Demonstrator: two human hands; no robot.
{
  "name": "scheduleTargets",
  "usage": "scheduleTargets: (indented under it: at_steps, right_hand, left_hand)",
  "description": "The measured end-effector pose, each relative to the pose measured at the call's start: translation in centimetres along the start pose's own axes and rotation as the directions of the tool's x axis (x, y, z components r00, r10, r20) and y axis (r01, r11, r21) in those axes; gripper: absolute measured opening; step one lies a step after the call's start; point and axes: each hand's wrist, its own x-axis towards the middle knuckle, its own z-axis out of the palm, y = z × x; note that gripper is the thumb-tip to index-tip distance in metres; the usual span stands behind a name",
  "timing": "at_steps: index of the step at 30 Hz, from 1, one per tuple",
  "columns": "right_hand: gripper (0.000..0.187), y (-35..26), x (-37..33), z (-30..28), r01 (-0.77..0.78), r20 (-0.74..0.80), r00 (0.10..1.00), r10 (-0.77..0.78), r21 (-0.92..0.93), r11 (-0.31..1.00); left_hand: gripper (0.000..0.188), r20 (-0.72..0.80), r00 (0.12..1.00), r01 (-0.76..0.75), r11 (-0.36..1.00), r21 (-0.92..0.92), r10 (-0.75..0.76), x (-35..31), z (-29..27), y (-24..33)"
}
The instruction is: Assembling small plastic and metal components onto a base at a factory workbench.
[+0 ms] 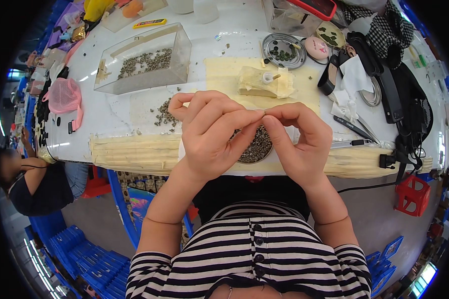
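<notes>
My left hand (208, 133) and my right hand (303, 142) meet at the fingertips above the near part of the table. Both are closed in a pinch, thumb against forefinger. A tiny piece may sit between the fingertips, too small to make out. Below them a round dish full of small metallic parts (258, 148) is partly covered by the fingers. Beside my left hand lies a loose scatter of similar small parts (163, 115). Beyond my hands, a block wrapped in cream tape (257, 88) carries a small white round piece (268, 77) on top.
A clear open box (183, 65) with small parts stands at left, a yellow cutter (149, 23) behind it. At right are a metal dish (286, 67) with dark green pieces, tweezers (355, 128) and black straps. A person (40, 182) sits far left; a red stool (413, 195) stands right.
</notes>
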Motion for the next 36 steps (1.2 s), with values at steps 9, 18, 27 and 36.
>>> scheduleTargets:
  at_steps: [9, 18, 27, 36]
  right_hand:
    - [0.013, 0.0, 0.3, -1.3, -0.496, 0.374, 0.861, 0.344, 0.478, 0.724]
    - [0.011, 0.3, 0.2, -1.6, -0.478, 0.334, 0.875, 0.351, 0.483, 0.733]
    - [0.01, 0.3, 0.3, 0.2, 0.284, 0.025, 0.957, -0.288, -0.274, 0.919]
    - [0.009, 0.4, -0.3, -0.6, -0.235, 0.11, 0.969, 0.221, 0.135, 0.963]
  left_hand:
    - [0.022, 0.051, 0.997, 0.077, 0.959, -0.272, -0.066, 0.0, -0.4, -0.6]
    - [0.024, 0.036, 0.997, 0.076, 0.981, -0.177, -0.071, -0.1, -0.2, -0.5]
    - [0.026, -0.03, 0.999, 0.034, 0.998, 0.054, -0.032, -0.3, 0.4, -0.3]
    - [0.023, 0.008, 1.0, 0.008, 1.0, -0.013, -0.008, -0.1, 0.1, -0.2]
